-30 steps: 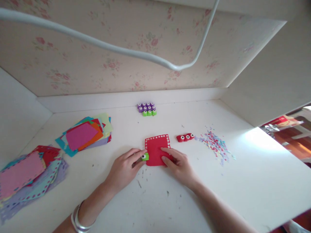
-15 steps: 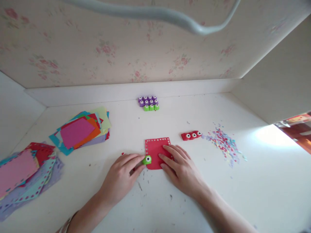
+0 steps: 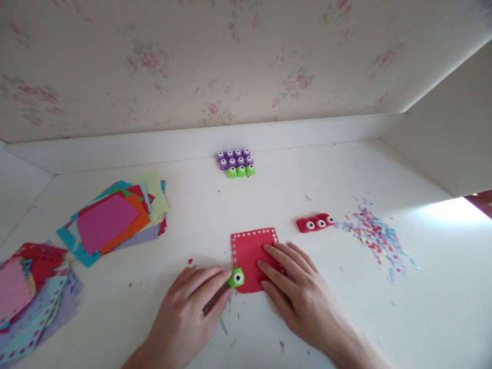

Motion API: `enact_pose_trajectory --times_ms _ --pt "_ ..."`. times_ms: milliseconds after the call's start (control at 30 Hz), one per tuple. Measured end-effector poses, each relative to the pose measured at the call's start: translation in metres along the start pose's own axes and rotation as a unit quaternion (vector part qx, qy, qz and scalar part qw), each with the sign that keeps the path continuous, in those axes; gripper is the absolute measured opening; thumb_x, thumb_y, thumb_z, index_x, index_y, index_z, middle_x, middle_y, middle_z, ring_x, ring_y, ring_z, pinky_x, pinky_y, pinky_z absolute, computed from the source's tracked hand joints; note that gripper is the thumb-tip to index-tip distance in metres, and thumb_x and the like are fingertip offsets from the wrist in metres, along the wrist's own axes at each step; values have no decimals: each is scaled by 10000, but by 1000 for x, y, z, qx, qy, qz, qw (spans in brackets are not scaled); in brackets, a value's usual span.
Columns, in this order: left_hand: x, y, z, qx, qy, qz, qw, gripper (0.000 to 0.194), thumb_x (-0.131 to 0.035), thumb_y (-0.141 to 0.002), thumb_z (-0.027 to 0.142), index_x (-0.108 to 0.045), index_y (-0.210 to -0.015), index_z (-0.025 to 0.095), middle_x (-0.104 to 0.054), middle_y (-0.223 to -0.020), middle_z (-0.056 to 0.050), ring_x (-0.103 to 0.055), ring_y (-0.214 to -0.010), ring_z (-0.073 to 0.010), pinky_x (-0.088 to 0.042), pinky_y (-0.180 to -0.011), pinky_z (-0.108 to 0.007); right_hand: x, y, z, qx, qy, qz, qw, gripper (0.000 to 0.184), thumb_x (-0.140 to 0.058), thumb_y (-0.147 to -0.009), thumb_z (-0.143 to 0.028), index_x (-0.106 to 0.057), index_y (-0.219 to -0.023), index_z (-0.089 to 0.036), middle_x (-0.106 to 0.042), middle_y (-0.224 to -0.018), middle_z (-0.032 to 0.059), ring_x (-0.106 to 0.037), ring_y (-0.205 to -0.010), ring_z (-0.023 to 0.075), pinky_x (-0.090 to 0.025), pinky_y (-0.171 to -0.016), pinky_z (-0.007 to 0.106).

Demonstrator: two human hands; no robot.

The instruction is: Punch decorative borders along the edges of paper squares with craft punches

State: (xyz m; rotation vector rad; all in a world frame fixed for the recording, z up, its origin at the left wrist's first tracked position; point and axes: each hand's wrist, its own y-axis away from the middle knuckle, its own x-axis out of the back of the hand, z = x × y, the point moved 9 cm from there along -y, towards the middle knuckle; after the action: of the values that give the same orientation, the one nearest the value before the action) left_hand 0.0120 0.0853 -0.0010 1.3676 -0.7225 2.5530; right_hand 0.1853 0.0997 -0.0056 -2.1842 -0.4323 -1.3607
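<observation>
A small red paper card (image 3: 251, 251) with a punched border lies on the white desk (image 3: 269, 195) in front of me. My left hand (image 3: 192, 307) pinches a little green paper punch (image 3: 236, 278) set on the card's lower left corner. Fingers of my right hand (image 3: 295, 287) lie flat and spread on the card's right side, pressing it down.
Three red punches (image 3: 315, 223) sit right of the card, beside a heap of paper confetti (image 3: 374, 238). A block of purple and green punches (image 3: 236, 163) stands near the back wall. A stack of coloured papers (image 3: 115, 220) and a pile of punched cards (image 3: 26, 292) lie at left.
The camera has tilted down and nearer. The green punch has slid down the card's left edge to its lower corner; a red scrap now lies left of my left hand.
</observation>
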Motion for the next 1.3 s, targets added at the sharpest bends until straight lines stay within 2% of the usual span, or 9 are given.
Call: enact_pose_trajectory --times_ms 200,667,767,867,1033,1133,1300 --pt "-3 0 -2 2 -2 -15 1000 255 -607 -915 257 -635 -1168 264 -735 -1014 -43 -688 -887 -218 -572 -831 -386 -5 2 2 2 12 -20 1000 382 -580 -910 -255 -622 -1290 -272 -557 -1399 71 -507 -1287 310 -415 -1094 559" --pt "-1 0 1 1 -3 -12 1000 240 -605 -913 259 -634 -1151 246 -731 -997 -46 -681 -869 -212 -563 -809 -371 -5 1 1 5 11 -28 1000 351 -588 -906 -258 -648 -1252 -266 -565 -1387 72 -514 -1278 302 -410 -1099 544" --pt "0 -2 1 13 0 -18 1000 280 -623 -900 277 -622 -1176 234 -720 -1044 -50 -672 -924 -213 -550 -854 -363 -4 0 1 8 11 -25 1000 344 -581 -914 -258 -646 -1252 -263 -570 -1380 78 -517 -1272 298 -412 -1092 546" --pt "2 -7 -2 53 21 -32 998 316 -620 -900 308 -608 -1204 223 -699 -1109 -53 -654 -1001 -209 -535 -896 -338 -2 0 -1 12 13 -23 1000 340 -581 -918 -255 -644 -1253 -250 -576 -1369 84 -518 -1268 294 -412 -1088 548" --pt "-5 -17 -7 134 68 -57 987 174 -532 -956 320 -664 -1061 278 -685 -1032 -5 -643 -961 -174 -520 -848 -304 -3 -1 -1 8 18 -30 999 330 -572 -926 -261 -650 -1246 -254 -573 -1374 77 -507 -1274 288 -405 -1093 541" --pt "-13 -21 -6 153 69 -80 983 143 -531 -953 318 -669 -975 292 -657 -988 10 -631 -921 -172 -487 -848 -327 -3 0 0 5 19 -30 999 328 -568 -928 -265 -651 -1245 -258 -572 -1376 71 -508 -1272 286 -401 -1096 538" --pt "-23 -27 -5 170 52 -136 975 186 -469 -959 279 -599 -831 239 -595 -938 -6 -601 -845 -178 -440 -798 -347 -3 1 1 -6 7 -29 1000 318 -564 -930 -272 -657 -1235 -262 -573 -1376 64 -505 -1272 279 -390 -1104 530"
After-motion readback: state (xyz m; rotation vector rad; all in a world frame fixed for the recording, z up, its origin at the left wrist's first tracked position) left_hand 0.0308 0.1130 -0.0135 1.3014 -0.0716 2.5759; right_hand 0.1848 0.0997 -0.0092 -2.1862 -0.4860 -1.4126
